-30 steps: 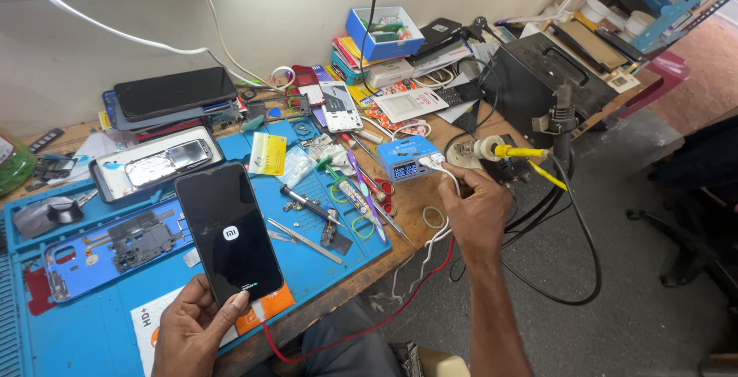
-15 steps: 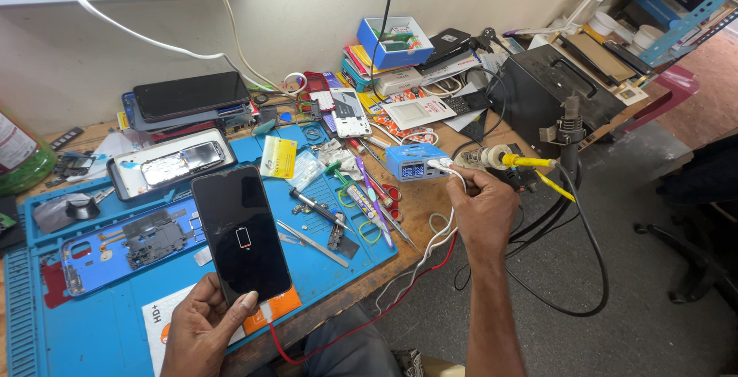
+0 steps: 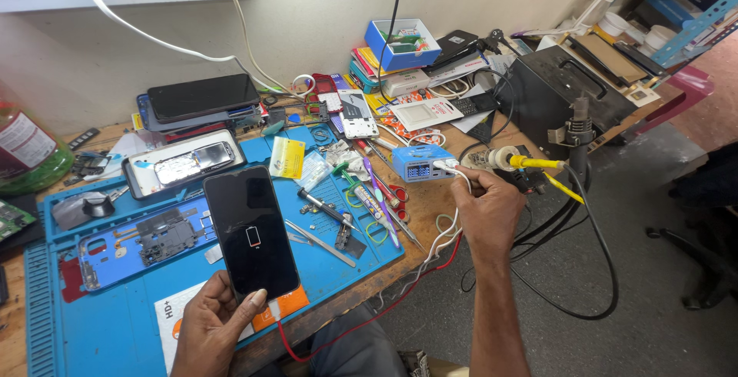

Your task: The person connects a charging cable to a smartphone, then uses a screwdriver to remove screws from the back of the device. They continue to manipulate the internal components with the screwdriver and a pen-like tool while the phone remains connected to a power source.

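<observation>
A black smartphone (image 3: 251, 231) is being held face up above the near edge of the blue work mat (image 3: 100, 323), its screen tilted toward the camera so that the small battery symbol lit on it can be read. It is being supported from below by the left hand (image 3: 211, 327), whose fingers are closed around its lower end, with the thumb pressed on the bottom corner. A red cable (image 3: 369, 319) is being led from the phone's lower end, under the table edge and up toward the right hand (image 3: 484, 212). There the white plug end (image 3: 447, 166) is being pinched between thumb and fingers and kept against the front of a small blue charging box (image 3: 419, 163), apparently so that the phone is being fed with power. Around these, tweezers, a screwdriver (image 3: 327, 208), an opened phone body (image 3: 184, 163) and a stack of dark handsets (image 3: 201, 99) are lying spread within reach.
</observation>
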